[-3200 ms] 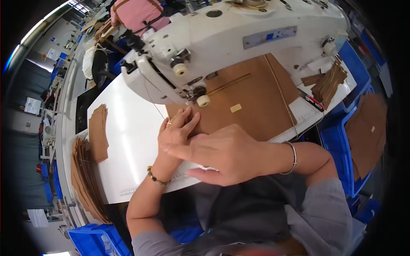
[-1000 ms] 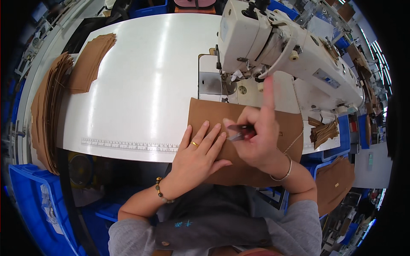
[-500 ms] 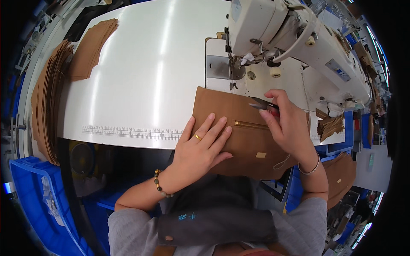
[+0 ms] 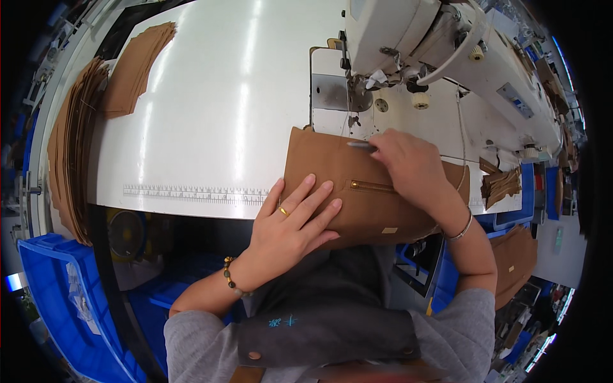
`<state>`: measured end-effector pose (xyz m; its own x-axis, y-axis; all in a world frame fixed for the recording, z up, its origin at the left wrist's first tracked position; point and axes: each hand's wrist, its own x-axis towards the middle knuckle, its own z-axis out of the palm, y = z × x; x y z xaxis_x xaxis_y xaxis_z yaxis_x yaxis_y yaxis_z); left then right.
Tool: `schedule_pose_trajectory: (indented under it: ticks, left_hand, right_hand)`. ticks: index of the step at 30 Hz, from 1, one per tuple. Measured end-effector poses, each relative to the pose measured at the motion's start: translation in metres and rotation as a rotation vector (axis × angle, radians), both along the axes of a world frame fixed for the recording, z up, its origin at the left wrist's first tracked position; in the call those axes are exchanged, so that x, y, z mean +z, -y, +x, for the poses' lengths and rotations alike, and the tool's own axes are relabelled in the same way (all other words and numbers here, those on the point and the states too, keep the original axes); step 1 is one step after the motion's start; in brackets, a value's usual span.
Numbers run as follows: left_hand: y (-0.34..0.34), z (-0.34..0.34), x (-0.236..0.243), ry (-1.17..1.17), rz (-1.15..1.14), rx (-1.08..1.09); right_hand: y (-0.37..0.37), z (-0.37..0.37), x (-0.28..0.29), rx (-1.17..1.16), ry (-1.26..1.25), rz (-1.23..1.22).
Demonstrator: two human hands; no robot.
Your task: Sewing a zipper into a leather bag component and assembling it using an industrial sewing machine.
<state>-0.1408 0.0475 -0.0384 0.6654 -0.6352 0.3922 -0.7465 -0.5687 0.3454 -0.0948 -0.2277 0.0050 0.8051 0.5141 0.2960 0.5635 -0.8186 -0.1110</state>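
A brown fabric panel (image 4: 319, 152) lies across the front edge of the white sewing table, its near part hanging over. A brass-coloured zipper (image 4: 371, 187) is set into it, and a small pale tag (image 4: 389, 230) sits below. My left hand (image 4: 287, 223) rests flat on the panel's left part, fingers spread. My right hand (image 4: 412, 167) is closed around small thread snips (image 4: 361, 145); only the grey blades show, pointing left over the panel's far edge. The handles are hidden inside the fingers.
The sewing machine (image 4: 447, 57) stands just beyond the panel, its needle area close to my right hand. Brown fabric stacks (image 4: 76, 153) lie at the left, with more pieces (image 4: 501, 187) at the right. A printed ruler (image 4: 191, 191) runs along the front. A blue bin (image 4: 67, 287) stands lower left.
My right hand has moved left and away from me, turning so the snips' blades reach the panel's far edge. The panel's near edge has shifted away from me; my left hand has moved slightly left.
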Motion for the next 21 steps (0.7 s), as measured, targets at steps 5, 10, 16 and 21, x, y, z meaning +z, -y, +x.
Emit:
schedule_pose_trajectory:
  ticks: [5,10,16,21]
  left_hand:
    - [-0.005,-0.002,0.000,0.020,-0.015,-0.012]
    - [-0.003,0.000,-0.005,0.037,-0.046,-0.003]
    - [-0.036,-0.001,-0.017,0.181,-0.023,-0.005]
    - [-0.050,0.002,-0.028,0.266,-0.041,0.009]
  right_hand:
    - [0.011,0.024,-0.004,0.013,0.044,-0.051]
    - [0.006,0.019,-0.008,-0.042,-0.044,-0.049]
    - [0.075,-0.049,0.015,-0.467,-0.011,0.061]
    - [0.135,-0.107,0.010,-0.681,0.112,-0.068]
